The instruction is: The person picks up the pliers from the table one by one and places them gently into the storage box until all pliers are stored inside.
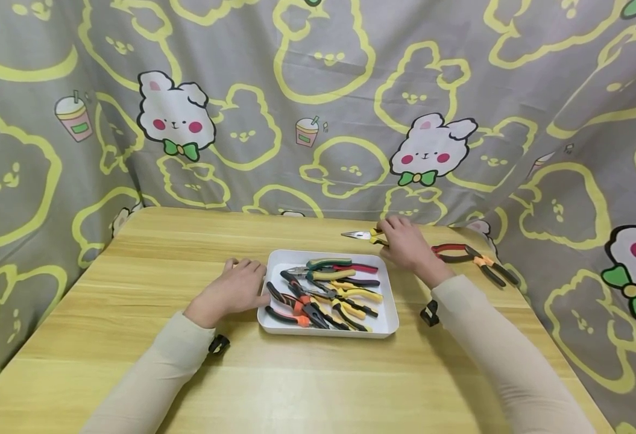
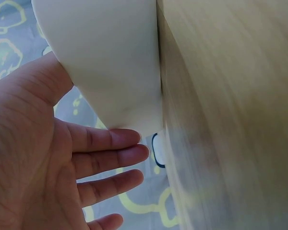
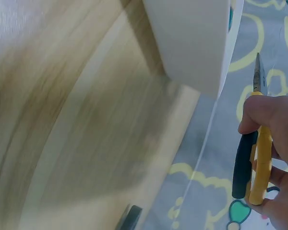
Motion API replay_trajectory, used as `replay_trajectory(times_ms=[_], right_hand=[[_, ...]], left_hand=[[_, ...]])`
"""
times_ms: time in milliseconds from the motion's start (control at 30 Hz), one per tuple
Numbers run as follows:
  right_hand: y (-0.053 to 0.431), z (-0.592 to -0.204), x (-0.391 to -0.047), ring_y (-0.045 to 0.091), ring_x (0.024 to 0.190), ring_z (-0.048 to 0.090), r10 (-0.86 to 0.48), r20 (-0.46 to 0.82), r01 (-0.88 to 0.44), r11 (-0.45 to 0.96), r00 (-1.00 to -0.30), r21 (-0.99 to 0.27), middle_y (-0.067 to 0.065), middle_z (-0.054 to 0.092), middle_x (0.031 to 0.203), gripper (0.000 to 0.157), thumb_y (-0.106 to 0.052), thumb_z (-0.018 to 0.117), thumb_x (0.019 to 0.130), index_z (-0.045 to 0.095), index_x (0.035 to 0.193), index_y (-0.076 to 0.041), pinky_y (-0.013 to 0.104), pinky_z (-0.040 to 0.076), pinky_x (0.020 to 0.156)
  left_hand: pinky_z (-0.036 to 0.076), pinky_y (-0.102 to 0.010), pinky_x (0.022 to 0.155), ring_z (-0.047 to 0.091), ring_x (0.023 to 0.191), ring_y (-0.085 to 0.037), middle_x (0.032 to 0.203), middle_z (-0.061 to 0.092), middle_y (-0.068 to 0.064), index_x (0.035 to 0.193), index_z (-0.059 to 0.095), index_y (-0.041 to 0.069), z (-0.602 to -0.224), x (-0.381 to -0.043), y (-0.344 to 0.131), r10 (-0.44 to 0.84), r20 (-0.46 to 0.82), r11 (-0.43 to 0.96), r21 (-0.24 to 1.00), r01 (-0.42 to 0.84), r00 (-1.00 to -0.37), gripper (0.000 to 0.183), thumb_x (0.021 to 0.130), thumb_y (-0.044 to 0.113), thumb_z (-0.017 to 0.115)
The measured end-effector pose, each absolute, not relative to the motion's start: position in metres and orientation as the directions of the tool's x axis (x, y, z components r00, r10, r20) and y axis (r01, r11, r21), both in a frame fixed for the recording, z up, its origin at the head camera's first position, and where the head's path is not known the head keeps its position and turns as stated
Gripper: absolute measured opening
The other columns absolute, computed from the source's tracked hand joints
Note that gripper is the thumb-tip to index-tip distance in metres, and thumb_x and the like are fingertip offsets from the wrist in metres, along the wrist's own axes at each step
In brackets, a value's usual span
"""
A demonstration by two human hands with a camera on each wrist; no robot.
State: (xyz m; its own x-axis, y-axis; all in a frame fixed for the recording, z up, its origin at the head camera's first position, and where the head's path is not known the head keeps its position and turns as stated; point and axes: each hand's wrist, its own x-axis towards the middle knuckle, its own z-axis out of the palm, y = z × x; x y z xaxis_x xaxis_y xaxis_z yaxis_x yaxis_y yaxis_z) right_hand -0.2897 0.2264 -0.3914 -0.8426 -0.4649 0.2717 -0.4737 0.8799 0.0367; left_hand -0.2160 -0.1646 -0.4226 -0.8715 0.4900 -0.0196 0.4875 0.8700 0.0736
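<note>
A white tray [image 1: 328, 331] on the table holds several pliers [image 1: 345, 292] with black, orange, yellow, red and green handles. My left hand [image 1: 228, 290] is at the tray's left side, its thumb across the rim. In the left wrist view its fingers [image 2: 110, 189] are straight and spread, the index fingertip touching the outer wall; the thumb's end is hidden behind the tray. Beyond the tray's far right corner, my right hand [image 1: 404, 244] grips needle-nose pliers [image 1: 357, 235] by their yellow and black handles. Their nose points left in the head view.
Pliers with red, black and orange handles [image 1: 494, 271] lie on the table right of my right hand. The wooden table [image 1: 122, 325] extends around the tray. A patterned grey curtain [image 1: 242, 199] hangs along the table's back and sides.
</note>
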Motion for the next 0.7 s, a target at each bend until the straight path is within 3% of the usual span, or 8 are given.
replay_trajectory(times_ms=[333,533,700], right_hand=[[0.208,-0.384,-0.274,0.038,0.112,0.05,-0.553,0.392,-0.538,0.828,-0.735,0.157,0.012,0.056,0.108,0.035,-0.004,0.066,0.077,0.058,0.111,-0.006,0.055,0.034,0.102],[0.199,-0.38,-0.266,0.035,0.107,0.05,-0.559,0.441,-0.518,0.826,-0.702,0.222,0.009,0.06,0.108,0.035,-0.001,0.064,0.078,0.062,0.111,-0.009,0.055,0.036,0.098],[0.19,-0.379,-0.26,0.034,0.106,0.048,-0.552,0.41,-0.519,0.831,-0.727,0.199,0.008,0.057,0.109,0.035,-0.005,0.064,0.078,0.059,0.113,-0.011,0.056,0.038,0.091]], left_hand=[[0.027,-0.06,0.1,0.048,0.12,-0.035,0.127,0.056,-0.014,0.123,0.058,0.001,-0.423,-0.216,-0.165,0.485,-0.013,0.873,0.075,0.483,-0.875,0.059,0.084,0.045,0.059],[0.027,-0.06,0.1,0.048,0.12,-0.035,0.127,0.057,-0.014,0.122,0.058,0.002,-0.423,-0.216,-0.165,0.486,-0.013,0.872,0.077,0.484,-0.874,0.058,0.084,0.045,0.06],[0.027,-0.06,0.1,0.048,0.12,-0.035,0.127,0.057,-0.014,0.122,0.058,0.001,-0.423,-0.217,-0.165,0.489,-0.009,0.87,0.071,0.487,-0.872,0.058,0.084,0.045,0.059]])
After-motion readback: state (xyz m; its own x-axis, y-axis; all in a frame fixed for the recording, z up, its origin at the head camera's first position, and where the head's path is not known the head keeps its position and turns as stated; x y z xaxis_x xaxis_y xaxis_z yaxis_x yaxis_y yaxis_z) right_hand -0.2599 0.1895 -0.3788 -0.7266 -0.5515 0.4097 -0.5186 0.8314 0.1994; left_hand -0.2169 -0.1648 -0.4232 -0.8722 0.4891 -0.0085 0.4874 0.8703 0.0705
